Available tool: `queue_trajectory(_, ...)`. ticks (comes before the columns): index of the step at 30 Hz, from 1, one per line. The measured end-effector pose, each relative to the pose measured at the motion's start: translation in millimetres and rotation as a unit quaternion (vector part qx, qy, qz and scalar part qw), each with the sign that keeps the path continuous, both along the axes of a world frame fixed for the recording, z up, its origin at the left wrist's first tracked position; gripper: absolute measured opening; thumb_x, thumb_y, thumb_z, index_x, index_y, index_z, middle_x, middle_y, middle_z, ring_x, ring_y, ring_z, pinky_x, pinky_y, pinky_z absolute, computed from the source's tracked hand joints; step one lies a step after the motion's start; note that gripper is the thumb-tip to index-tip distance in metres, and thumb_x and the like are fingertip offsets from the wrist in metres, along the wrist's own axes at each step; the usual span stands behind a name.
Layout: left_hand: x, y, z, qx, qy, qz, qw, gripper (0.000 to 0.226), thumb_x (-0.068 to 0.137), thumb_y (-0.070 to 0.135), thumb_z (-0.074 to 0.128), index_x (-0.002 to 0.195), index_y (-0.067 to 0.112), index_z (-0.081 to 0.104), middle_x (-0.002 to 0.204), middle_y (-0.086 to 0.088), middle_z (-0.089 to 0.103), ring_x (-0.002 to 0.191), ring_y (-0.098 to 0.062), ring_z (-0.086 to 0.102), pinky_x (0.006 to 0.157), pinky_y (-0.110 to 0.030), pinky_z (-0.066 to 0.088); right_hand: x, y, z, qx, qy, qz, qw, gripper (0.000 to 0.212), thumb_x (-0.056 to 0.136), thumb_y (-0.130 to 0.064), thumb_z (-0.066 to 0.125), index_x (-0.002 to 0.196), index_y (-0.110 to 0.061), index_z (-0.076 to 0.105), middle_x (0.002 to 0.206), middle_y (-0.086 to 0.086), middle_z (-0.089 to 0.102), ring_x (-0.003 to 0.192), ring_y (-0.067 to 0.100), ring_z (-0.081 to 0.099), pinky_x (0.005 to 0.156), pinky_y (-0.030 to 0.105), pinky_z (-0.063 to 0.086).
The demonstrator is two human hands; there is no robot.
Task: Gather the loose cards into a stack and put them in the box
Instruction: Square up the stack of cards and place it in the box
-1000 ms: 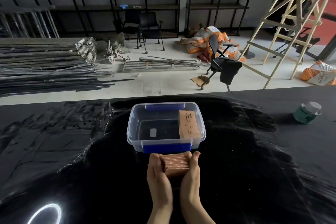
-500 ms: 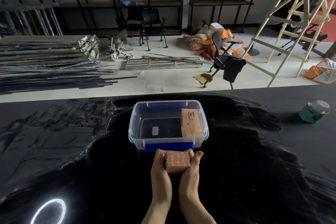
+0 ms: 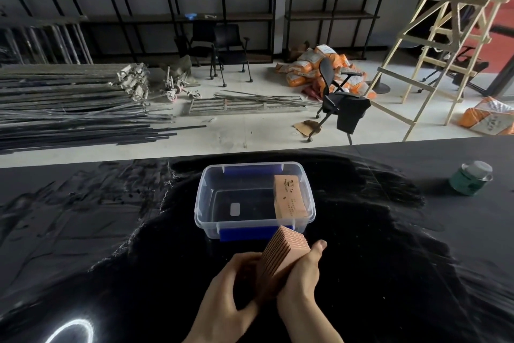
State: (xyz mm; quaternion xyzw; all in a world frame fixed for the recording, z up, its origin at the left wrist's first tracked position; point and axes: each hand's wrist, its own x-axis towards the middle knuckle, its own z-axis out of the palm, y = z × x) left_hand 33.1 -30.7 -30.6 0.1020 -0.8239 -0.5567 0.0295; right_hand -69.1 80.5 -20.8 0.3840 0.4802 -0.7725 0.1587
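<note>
Stack [image 3: 283, 256]: lower centre, tilted up, top corner just short of the box's near rim.
Left hand [image 3: 230, 298]: curled around the stack's left face.
Right hand [image 3: 301, 281]: clamped on the right face.
Box [image 3: 254, 227]: open; carton [image 3: 289, 196] along its right wall, left floor free.
Hidden: stack's base, behind fingers.

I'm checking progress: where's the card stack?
Centre foreground, the card stack is gripped between left hand and right hand, just before the box.
</note>
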Motion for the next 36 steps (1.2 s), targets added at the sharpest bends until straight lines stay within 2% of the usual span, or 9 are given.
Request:
queue_trajectory(3, -0.8, -2.3, 5.3, -0.032, 0.006, -0.009, 0.999, 0.062, 0.075, 0.018, 0.084, 0.128, 0.041, 0.060, 0.121, 0.017, 0.075, 0.117, 0.000, 0.069, 0.107, -0.034, 0.055, 2.0, 4.0, -6.7, -0.008, -0.011, 0.000, 1.000, 0.073, 0.097, -0.076, 0.034, 0.110, -0.011, 0.063, 0.090, 0.018, 0.071, 0.081, 0.035, 0.068, 0.075, 0.042, 0.054)
queue_trajectory(7, -2.4, 0.8, 5.9, -0.074, 0.000, -0.005, 0.997, 0.082, 0.066, 0.037, 0.090, 0.138, 0.045, 0.051, 0.127, 0.021, 0.069, 0.123, 0.004, 0.063, 0.108, -0.026, 0.053, 12.1, 1.8, -6.3, -0.001, -0.015, 0.012, 1.000, 0.077, 0.097, -0.077, 0.034, 0.095, -0.008, 0.070, 0.087, 0.024, 0.074, 0.080, 0.039, 0.072, 0.079, 0.048, 0.059)
queue_trajectory(14, -7.7, -12.1, 13.1, -0.162, 0.015, -0.007, 0.987, 0.050, 0.080, 0.042, 0.080, 0.125, 0.042, 0.060, 0.116, 0.024, 0.069, 0.110, 0.006, 0.066, 0.098, -0.023, 0.057, 13.4, 3.9, -2.0, 0.010, 0.076, 0.050, 0.996, 0.068, 0.105, -0.065, 0.030, 0.091, -0.010, 0.068, 0.079, 0.020, 0.074, 0.077, 0.035, 0.070, 0.069, 0.041, 0.055)
queue_trajectory(18, -13.7, -35.4, 24.2, -0.228, -0.018, -0.059, 0.972, 0.051, 0.078, 0.038, 0.076, 0.125, 0.045, 0.059, 0.116, 0.026, 0.064, 0.113, 0.006, 0.059, 0.102, -0.024, 0.052, 9.9, 18.0, -11.8, 0.108, 0.256, 0.132, 0.952, 0.061, 0.104, -0.062, 0.035, 0.098, -0.017, 0.075, 0.090, 0.006, 0.082, 0.093, 0.028, 0.076, 0.087, 0.045, 0.058)
queue_trajectory(24, -26.3, -37.9, 19.6, -0.257, -0.064, -0.094, 0.960, 0.057, 0.077, 0.027, 0.079, 0.130, 0.040, 0.061, 0.121, 0.019, 0.063, 0.119, -0.003, 0.056, 0.107, -0.031, 0.049, 18.2, 6.2, -29.0, 0.230, 0.378, 0.238, 0.865, 0.023, 0.100, -0.035, 0.062, 0.088, -0.017, 0.069, 0.084, -0.001, 0.073, 0.072, 0.012, 0.069, 0.065, 0.023, 0.056)
queue_trajectory(27, -17.1, -35.8, 3.7, -0.219, -0.058, -0.065, 0.972, 0.062, 0.076, 0.028, 0.074, 0.134, 0.043, 0.058, 0.126, 0.021, 0.059, 0.122, -0.001, 0.053, 0.108, -0.031, 0.049, 18.0, 7.8, -40.2, 0.252, 0.365, 0.239, 0.864, 0.019, 0.101, -0.028, 0.065, 0.088, -0.014, 0.061, 0.075, 0.003, 0.069, 0.068, 0.018, 0.066, 0.062, 0.030, 0.056)
queue_trajectory(30, -5.3, -28.4, -9.8, 0.008, -0.021, 0.048, 0.999, 0.064, 0.079, 0.044, 0.070, 0.141, 0.039, 0.054, 0.140, 0.017, 0.057, 0.132, 0.000, 0.053, 0.109, -0.025, 0.045, 18.0, 7.4, -39.6, 0.264, 0.372, 0.244, 0.856, 0.020, 0.103, -0.021, 0.062, 0.087, -0.010, 0.060, 0.072, 0.003, 0.066, 0.059, 0.006, 0.061, 0.056, 0.024, 0.052)
queue_trajectory(32, -8.8, -12.7, -14.2, 0.167, -0.007, 0.147, 0.975, 0.047, 0.094, 0.047, 0.066, 0.137, 0.030, 0.059, 0.135, 0.007, 0.066, 0.129, -0.005, 0.060, 0.102, -0.024, 0.048, 18.4, 6.4, -38.9, 0.268, 0.373, 0.242, 0.855, 0.022, 0.103, -0.022, 0.061, 0.086, -0.008, 0.059, 0.073, 0.010, 0.067, 0.058, 0.003, 0.058, 0.055, 0.024, 0.051)
queue_trajectory(36, -26.5, 16.5, -16.2, 0.184, 0.025, 0.321, 0.929, 0.024, 0.108, 0.029, 0.049, 0.104, 0.018, 0.069, 0.100, -0.007, 0.077, 0.102, -0.029, 0.073, 0.090, -0.048, 0.062, 20.3, 5.0, -36.3, 0.230, 0.353, 0.239, 0.875, 0.026, 0.106, -0.028, 0.056, 0.087, -0.009, 0.060, 0.076, 0.012, 0.068, 0.062, 0.007, 0.059, 0.058, 0.024, 0.052)
